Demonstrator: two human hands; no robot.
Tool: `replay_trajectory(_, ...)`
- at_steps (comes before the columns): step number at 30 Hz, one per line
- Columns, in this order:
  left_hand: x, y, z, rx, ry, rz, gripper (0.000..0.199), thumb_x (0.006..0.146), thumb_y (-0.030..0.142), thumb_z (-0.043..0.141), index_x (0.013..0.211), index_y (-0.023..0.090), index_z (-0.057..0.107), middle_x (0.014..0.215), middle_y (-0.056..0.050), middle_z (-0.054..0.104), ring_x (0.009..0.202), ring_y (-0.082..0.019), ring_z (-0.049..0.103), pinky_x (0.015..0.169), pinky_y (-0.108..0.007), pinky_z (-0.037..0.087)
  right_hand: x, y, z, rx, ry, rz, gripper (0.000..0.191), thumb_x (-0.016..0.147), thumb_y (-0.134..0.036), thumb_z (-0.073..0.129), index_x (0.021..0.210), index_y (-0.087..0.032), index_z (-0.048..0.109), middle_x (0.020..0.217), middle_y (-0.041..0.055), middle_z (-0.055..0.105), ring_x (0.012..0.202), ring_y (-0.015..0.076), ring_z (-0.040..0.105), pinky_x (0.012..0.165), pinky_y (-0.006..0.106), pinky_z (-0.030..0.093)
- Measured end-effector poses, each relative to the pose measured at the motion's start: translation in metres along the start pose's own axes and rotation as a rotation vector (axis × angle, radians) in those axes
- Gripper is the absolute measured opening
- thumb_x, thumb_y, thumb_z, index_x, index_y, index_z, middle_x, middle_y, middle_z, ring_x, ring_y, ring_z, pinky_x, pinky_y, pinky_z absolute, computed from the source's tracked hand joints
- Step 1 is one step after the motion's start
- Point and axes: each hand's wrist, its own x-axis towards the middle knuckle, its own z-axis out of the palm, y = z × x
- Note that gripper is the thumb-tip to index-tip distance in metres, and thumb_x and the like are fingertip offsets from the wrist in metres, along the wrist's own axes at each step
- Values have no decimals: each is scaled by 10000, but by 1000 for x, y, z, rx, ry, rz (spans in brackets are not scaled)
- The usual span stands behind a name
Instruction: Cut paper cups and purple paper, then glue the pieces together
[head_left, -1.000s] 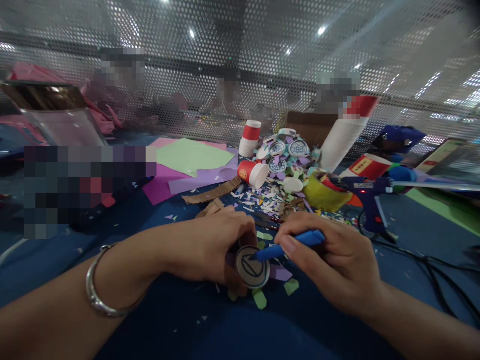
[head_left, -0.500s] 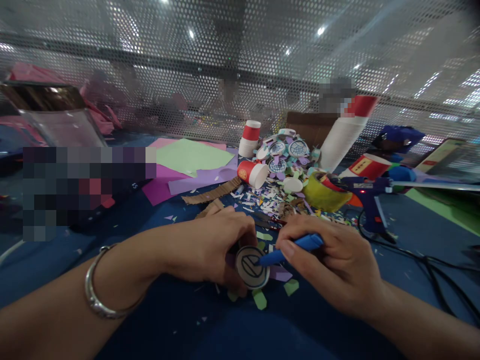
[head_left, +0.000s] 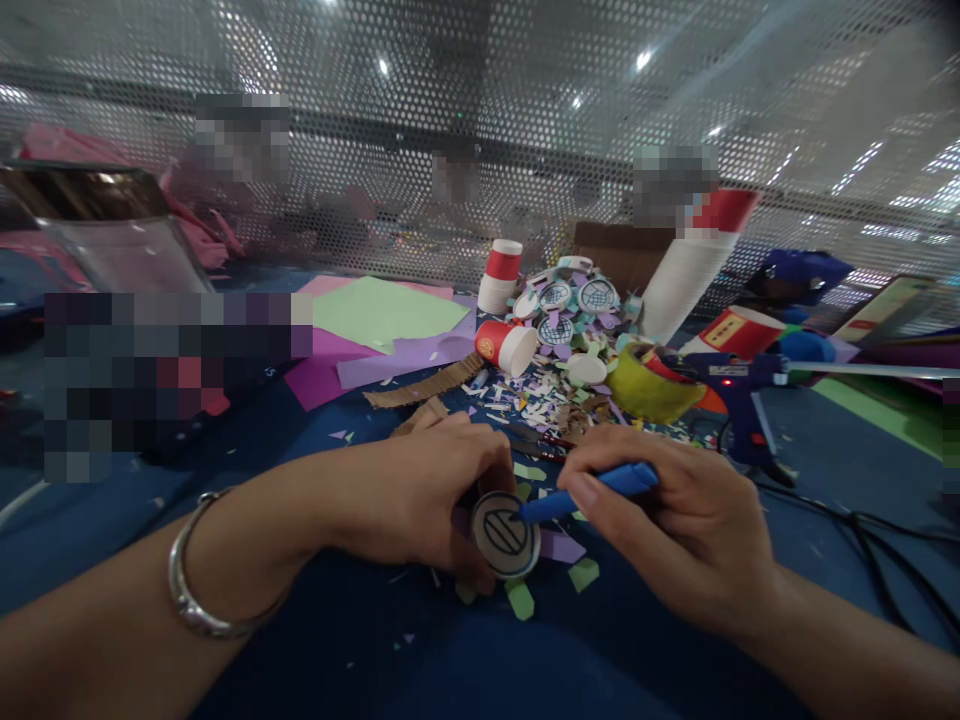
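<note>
My left hand (head_left: 427,500) grips a small paper cup piece (head_left: 505,538) whose round white face points up toward me. Dark marker lines form a circle on that face with slanted lines inside it. Green and purple paper tabs (head_left: 519,598) stick out around its rim. Between the thumb and fingers of my right hand (head_left: 667,520) is a blue marker (head_left: 589,492), its tip at the upper right of the drawn circle. Whether the tip touches the surface I cannot tell. Just behind my hands lie dark scissors (head_left: 536,440), partly hidden.
Paper scraps (head_left: 517,395) litter the blue table around a pile of decorated cup pieces (head_left: 574,295). A glue gun (head_left: 742,400) with a red light stands right, its black cable (head_left: 862,540) trailing. Stacked cups (head_left: 686,290), coloured sheets (head_left: 390,315) and a yellow tape roll (head_left: 649,385) lie behind.
My right hand and the marker have shifted slightly right, and another line now shows within the circle. My left hand keeps the cup piece in place.
</note>
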Motion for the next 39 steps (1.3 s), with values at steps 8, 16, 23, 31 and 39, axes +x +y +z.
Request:
replay_trajectory(8,-1,3,-1,14,9,12,500,587,404,826,975,198,586,945,-15,565,927,-223,478,737,-307,356,1,1,1,-22,-12,-14,103,845,-123,561,792,-201,602,686,-7,657,581,120,607,556,249,462)
replay_trajectory(16,0,3,-1,22,8,15,488,592,389,827,981,201,600,950,-8,584,950,-228,483,760,-310,349,4,-2,-2,-26,-23,-15,140,838,-123,534,727,-199,574,620,-4,632,518,120,572,495,251,435)
replay_trajectory(23,-1,1,0,18,7,17,489,600,419,823,981,206,604,946,-8,577,945,-227,484,775,-313,342,2,-3,-3,-36,-6,-14,140,828,-115,542,727,-208,569,626,-4,639,539,126,602,503,249,445)
replay_trajectory(31,-1,3,-2,19,-11,13,474,620,443,804,973,208,592,965,-15,568,955,-233,460,792,-332,332,2,-9,4,57,-11,-27,106,817,-108,565,817,-202,615,671,-3,658,555,117,600,529,244,476)
replay_trajectory(39,0,2,-1,19,3,24,473,616,463,791,958,206,589,949,-15,568,921,-225,474,752,-323,344,2,-5,7,45,-22,-34,102,818,-112,567,808,-205,607,679,-13,654,582,120,603,562,248,476)
